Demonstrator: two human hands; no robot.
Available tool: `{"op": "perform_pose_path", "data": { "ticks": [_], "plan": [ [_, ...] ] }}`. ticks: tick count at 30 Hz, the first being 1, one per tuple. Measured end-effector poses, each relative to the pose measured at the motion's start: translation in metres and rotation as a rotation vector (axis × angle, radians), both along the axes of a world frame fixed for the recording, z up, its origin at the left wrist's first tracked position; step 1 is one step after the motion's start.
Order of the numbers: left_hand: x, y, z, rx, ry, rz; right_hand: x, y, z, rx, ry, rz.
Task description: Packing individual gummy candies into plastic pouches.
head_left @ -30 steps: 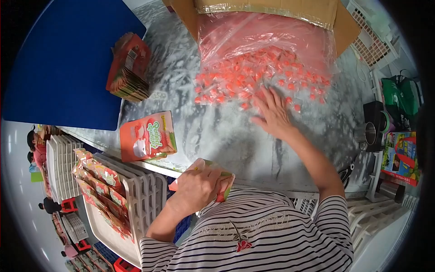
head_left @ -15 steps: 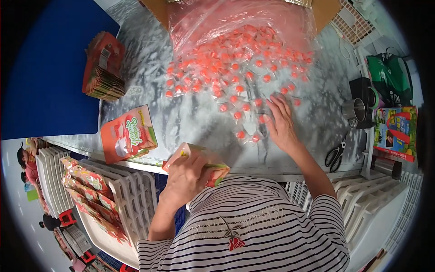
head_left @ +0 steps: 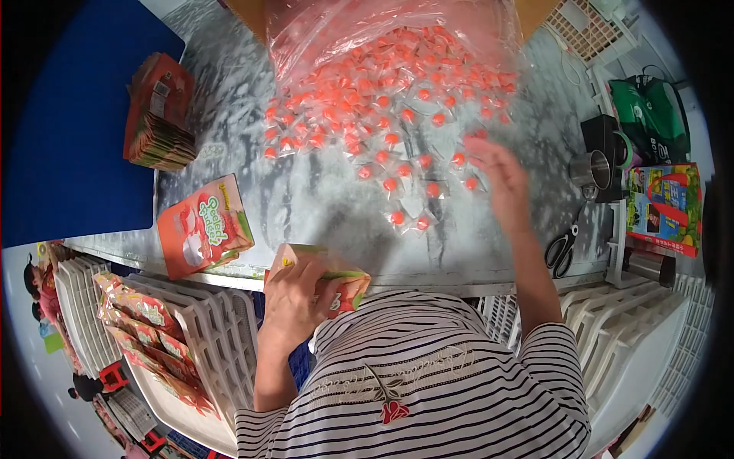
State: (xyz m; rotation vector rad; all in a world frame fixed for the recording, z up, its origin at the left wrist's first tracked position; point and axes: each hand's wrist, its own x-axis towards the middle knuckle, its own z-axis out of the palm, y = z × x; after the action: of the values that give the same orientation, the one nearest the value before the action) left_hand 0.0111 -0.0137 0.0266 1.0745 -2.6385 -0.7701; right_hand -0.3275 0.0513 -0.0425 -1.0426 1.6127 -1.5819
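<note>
Wrapped red sweets (head_left: 391, 139) lie scattered over the middle of the desk (head_left: 329, 195), thickest toward the far edge, where clear plastic covers them, and thinning toward the near edge. Mottled grey surface shows between the nearest sweets and that edge. The left hand (head_left: 294, 302) has its fingers curled over a held pouch (head_left: 348, 294), gripping it at the near edge. The right hand (head_left: 501, 172) is blurred beside the rightmost sweets, fingers extended and loosely parted; whether they touch or hold one, I cannot tell. Scissors (head_left: 562, 252) sit by the near right corner, a metal cup (head_left: 590, 170) near the right edge. A flat pouch (head_left: 202, 229) overlaps the near edge toward the left corner, with rounded, green-outlined lettering on its front. Stacked pouches (head_left: 160, 107) by the left edge show a pale label panel, its print too small to read.
</note>
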Motion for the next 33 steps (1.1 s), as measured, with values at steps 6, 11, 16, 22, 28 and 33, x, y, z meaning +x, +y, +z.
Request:
{"op": "perform_pose_path", "data": {
  "ticks": [6,11,16,22,28,33],
  "plan": [
    [0.000,0.002,0.002,0.004,0.038,-0.002,0.040,-0.031,-0.031,0.012,0.815,0.206],
    [0.001,0.004,0.001,-0.012,0.045,0.011,0.043,-0.028,-0.045,0.058,0.935,0.272],
    [0.000,0.003,-0.001,0.029,0.012,0.010,0.050,-0.005,-0.040,0.100,0.735,0.343],
    [-0.007,0.004,0.004,0.008,0.005,-0.013,0.075,-0.022,-0.030,0.091,0.980,0.357],
    [-0.004,0.007,0.001,0.002,0.032,-0.001,0.078,-0.001,-0.051,0.028,1.073,0.389],
    [-0.002,0.005,0.002,-0.018,0.052,-0.011,0.070,0.023,-0.029,0.118,0.779,0.295]
  ]
}}
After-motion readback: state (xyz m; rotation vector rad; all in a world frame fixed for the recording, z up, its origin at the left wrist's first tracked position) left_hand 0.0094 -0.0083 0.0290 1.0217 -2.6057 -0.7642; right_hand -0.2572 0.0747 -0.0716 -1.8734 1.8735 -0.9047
